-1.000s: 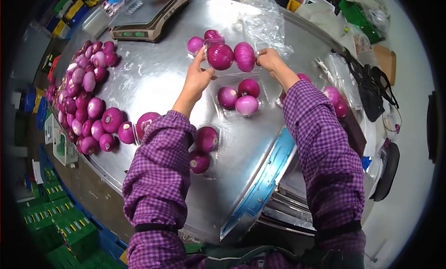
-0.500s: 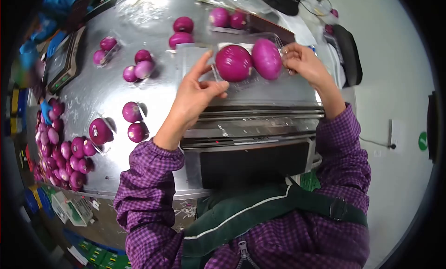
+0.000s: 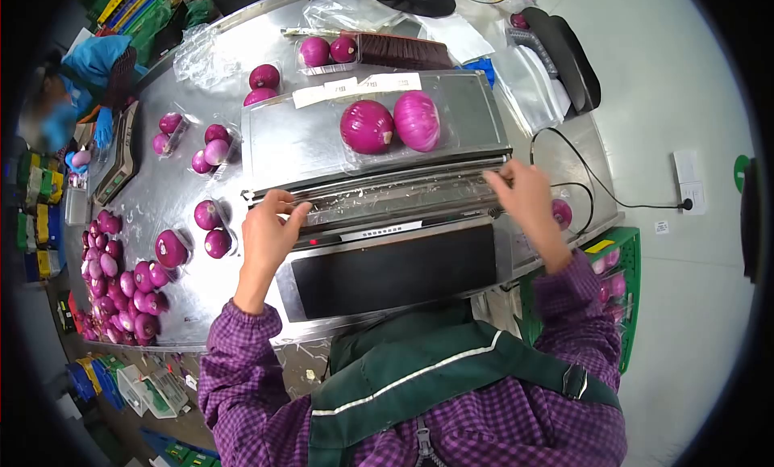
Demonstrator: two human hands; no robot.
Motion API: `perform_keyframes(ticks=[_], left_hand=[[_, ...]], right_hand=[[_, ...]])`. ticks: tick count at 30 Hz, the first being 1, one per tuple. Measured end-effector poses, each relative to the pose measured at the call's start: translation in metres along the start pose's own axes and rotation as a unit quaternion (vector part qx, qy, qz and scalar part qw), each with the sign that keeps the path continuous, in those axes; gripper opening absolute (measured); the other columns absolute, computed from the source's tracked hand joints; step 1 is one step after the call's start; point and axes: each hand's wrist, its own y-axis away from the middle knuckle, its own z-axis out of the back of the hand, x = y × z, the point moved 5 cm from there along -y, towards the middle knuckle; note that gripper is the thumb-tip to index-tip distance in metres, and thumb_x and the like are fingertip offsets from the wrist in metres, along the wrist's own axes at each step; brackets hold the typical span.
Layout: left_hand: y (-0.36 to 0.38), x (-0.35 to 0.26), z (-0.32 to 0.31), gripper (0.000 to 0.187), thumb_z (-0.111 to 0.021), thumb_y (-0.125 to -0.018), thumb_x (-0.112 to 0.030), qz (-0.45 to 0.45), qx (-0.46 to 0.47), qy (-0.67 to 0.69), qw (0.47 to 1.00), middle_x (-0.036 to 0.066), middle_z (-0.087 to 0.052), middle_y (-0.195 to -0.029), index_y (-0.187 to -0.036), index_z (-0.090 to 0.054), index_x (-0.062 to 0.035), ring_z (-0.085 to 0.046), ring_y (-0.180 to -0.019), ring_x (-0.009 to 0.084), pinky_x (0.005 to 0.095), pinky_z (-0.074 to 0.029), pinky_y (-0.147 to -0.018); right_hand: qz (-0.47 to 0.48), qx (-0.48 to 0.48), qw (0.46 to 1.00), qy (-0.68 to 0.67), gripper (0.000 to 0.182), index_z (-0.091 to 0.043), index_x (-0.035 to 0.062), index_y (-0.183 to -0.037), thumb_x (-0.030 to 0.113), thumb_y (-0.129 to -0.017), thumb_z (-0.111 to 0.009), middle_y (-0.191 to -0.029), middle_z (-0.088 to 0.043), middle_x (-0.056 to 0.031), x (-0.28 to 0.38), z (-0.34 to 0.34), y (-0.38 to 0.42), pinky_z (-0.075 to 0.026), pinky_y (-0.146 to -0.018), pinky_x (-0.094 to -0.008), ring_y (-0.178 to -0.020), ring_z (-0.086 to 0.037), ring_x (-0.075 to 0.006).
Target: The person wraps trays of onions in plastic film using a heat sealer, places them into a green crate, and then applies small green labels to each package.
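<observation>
Two large red onions (image 3: 368, 127) rest in a clear tray on the metal top of a wrapping machine (image 3: 274, 144). Between my hands, clear film (image 3: 403, 194) stretches across the machine's slot. My left hand (image 3: 270, 227) is at the slot's left end, thumb and fingers curved toward each other around the film's edge. At the slot's right end is my right hand (image 3: 520, 194), thumb and fingers bent close together at the film. The film is hard to make out at both fingertips. A dark panel (image 3: 395, 272) lies nearer to me.
Loose onions (image 3: 121, 289) are heaped at the left, with trayed pairs nearby. A brush (image 3: 407, 51) lies behind the machine. A co-worker in blue gloves (image 3: 103, 128) is at the far left. A green crate (image 3: 633, 298) and cable (image 3: 592, 194) are at the right.
The trayed onions now rest on the machine top, out of my hands. Both hands have moved down toward me, to the ends of the slot. The view has shifted.
</observation>
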Motion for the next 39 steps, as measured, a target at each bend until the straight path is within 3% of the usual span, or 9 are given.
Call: perform_keyframes(ticks=[5, 11, 13, 17, 19, 21, 25, 29, 39], left_hand=[[-0.005, 0.005, -0.043, 0.032, -0.07, -0.076, -0.01, -0.021, 0.013, 0.218, 0.976, 0.007, -0.066, -0.071, -0.105, -0.059, -0.002, -0.061, -0.061, 0.0131, 0.0256, -0.046, -0.058], [0.077, 0.012, -0.027, 0.048, -0.067, -0.079, -0.001, 0.209, 0.213, 0.454, 0.839, 0.001, -0.06, -0.072, -0.124, -0.048, 0.0018, -0.054, -0.066, 0.0104, 0.0241, -0.041, -0.061], [0.082, -0.013, -0.022, 0.041, -0.065, -0.078, 0.001, 0.157, 0.426, 0.64, 0.62, 0.003, -0.058, -0.072, -0.118, -0.055, 0.0004, -0.054, -0.068, 0.0122, 0.0247, -0.039, -0.061], [0.01, -0.068, 0.062, 0.002, -0.061, -0.078, 0.002, -0.153, 0.24, 0.68, 0.676, 0.013, -0.057, -0.065, -0.08, -0.062, 0.002, -0.058, -0.06, 0.0219, 0.0321, -0.044, -0.048], [-0.048, -0.096, 0.08, 0.037, -0.042, -0.098, -0.027, -0.227, 0.285, 0.784, 0.502, 0.012, -0.062, -0.074, -0.087, -0.065, -0.0001, -0.061, -0.072, 0.0173, 0.0324, -0.049, -0.057], [-0.115, -0.115, 0.069, 0.038, -0.045, -0.097, -0.03, -0.18, -0.027, 0.685, 0.705, 0.011, -0.066, -0.086, -0.095, -0.066, 0.0008, -0.062, -0.081, 0.0168, 0.0292, -0.05, -0.069], [-0.178, -0.068, -0.049, 0.041, -0.045, -0.097, -0.033, -0.179, 0.033, 0.094, 0.979, 0.011, -0.068, -0.094, -0.099, -0.066, 0.0009, -0.062, -0.088, 0.0174, 0.0315, -0.046, -0.083], [-0.12, -0.057, -0.06, 0.048, -0.044, -0.096, -0.041, -0.067, 0.229, 0.464, 0.853, 0.009, -0.058, -0.116, -0.12, -0.055, -0.0003, -0.053, -0.106, 0.017, 0.0337, -0.042, -0.091], [0.046, -0.046, -0.058, 0.06, -0.039, -0.095, -0.047, 0.252, 0.327, 0.532, 0.74, 0.014, -0.058, -0.116, -0.122, -0.048, 0.0059, -0.058, -0.105, 0.0215, 0.0335, -0.049, -0.089]], right_hand=[[-0.09, 0.031, 0.931, -0.352, 0.014, -0.06, 0.0019, -0.086, 0.015, -0.082, -0.063, -0.067, -0.061, -0.0059, 0.0, -0.042, -0.008, -0.042, -0.061, -0.0279, -0.061, -0.056, -0.0152], [-0.188, 0.24, 0.597, -0.742, 0.011, -0.056, -0.0018, -0.091, 0.005, -0.084, -0.05, -0.063, -0.043, 0.0047, 0.011, -0.008, 0.033, -0.037, -0.063, -0.0231, -0.058, -0.039, -0.0071], [-0.103, 0.212, 0.577, -0.782, 0.013, -0.055, -0.0024, -0.092, 0.006, -0.086, -0.047, -0.062, -0.04, 0.0044, 0.025, 0.028, 0.016, -0.038, -0.064, -0.025, -0.057, -0.038, -0.0078], [0.189, 0.116, 0.54, -0.812, 0.022, -0.054, -0.0063, -0.1, 0.01, -0.089, -0.044, -0.062, -0.043, 0.0001, 0.06, 0.108, -0.051, -0.04, -0.068, -0.0296, -0.058, -0.042, -0.0113], [0.18, -0.014, 0.594, -0.784, 0.029, -0.056, -0.0074, -0.106, 0.016, -0.092, -0.045, -0.071, -0.055, -0.0049, 0.085, 0.122, -0.097, -0.042, -0.073, -0.0314, -0.064, -0.05, -0.0151], [0.189, -0.116, 0.709, -0.67, 0.034, -0.059, -0.0045, -0.108, 0.023, -0.095, -0.045, -0.086, -0.064, -0.0089, 0.091, 0.103, -0.153, -0.044, -0.078, -0.0336, -0.074, -0.057, -0.0179], [0.184, 0.168, 0.949, -0.192, 0.03, -0.061, -0.0001, -0.1, 0.025, -0.094, -0.047, -0.093, -0.064, -0.0156, 0.069, -0.03, -0.185, -0.045, -0.077, -0.0309, -0.083, -0.058, -0.0171], [0.104, 0.268, 0.879, -0.381, 0.035, -0.057, 0.0002, -0.112, 0.029, -0.095, -0.047, -0.104, -0.062, -0.0114, 0.052, -0.033, -0.137, -0.047, -0.077, -0.0324, -0.092, -0.059, -0.0181], [-0.066, 0.522, 0.698, -0.486, 0.06, -0.049, -0.0049, -0.122, 0.048, -0.094, -0.042, -0.113, -0.058, -0.0131, 0.043, -0.021, 0.019, -0.05, -0.061, -0.0247, -0.066, -0.061, -0.0163]])
